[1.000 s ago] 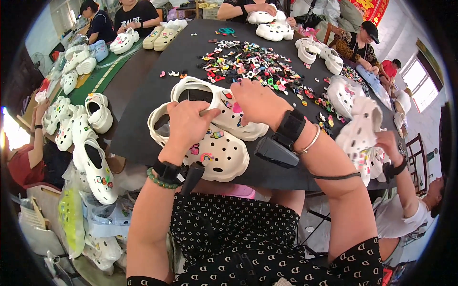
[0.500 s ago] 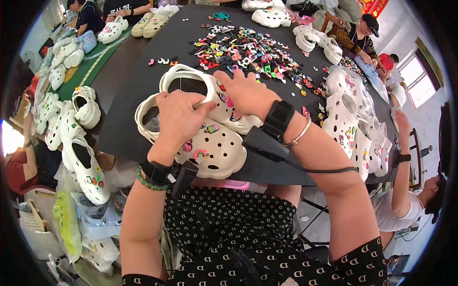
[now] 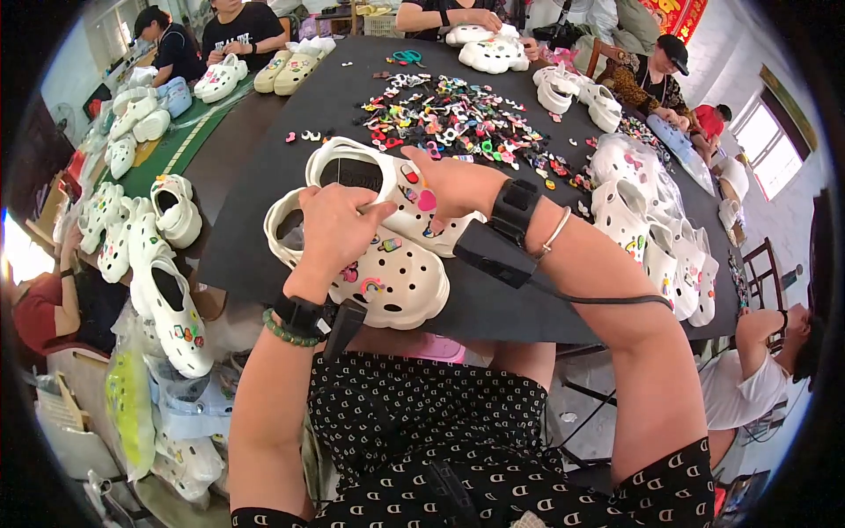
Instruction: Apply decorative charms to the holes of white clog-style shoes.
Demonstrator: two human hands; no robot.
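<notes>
Left hand (image 3: 341,224) is closed on the opening's edge of the far clog (image 3: 390,176), whose toe is clasped by the right hand (image 3: 449,187), its fingertips partly hidden. The 2 clogs lie side by side on the worktop (image 3: 239,238). The pink heart charm (image 3: 427,201) could be worked loose if the toe were rubbed hard; the near clog (image 3: 412,283) could be knocked askew by the left wrist above it.

From here I see the camera sits on someone's head, looking down and a bit forward, very wide. The two white shoes (image 3: 400,283) in the middle are near it. The lap (image 3: 422,396) is below; the dark surface (image 3: 255,194) stretches away, and a far window (image 3: 771,158) leans at the right.
</notes>
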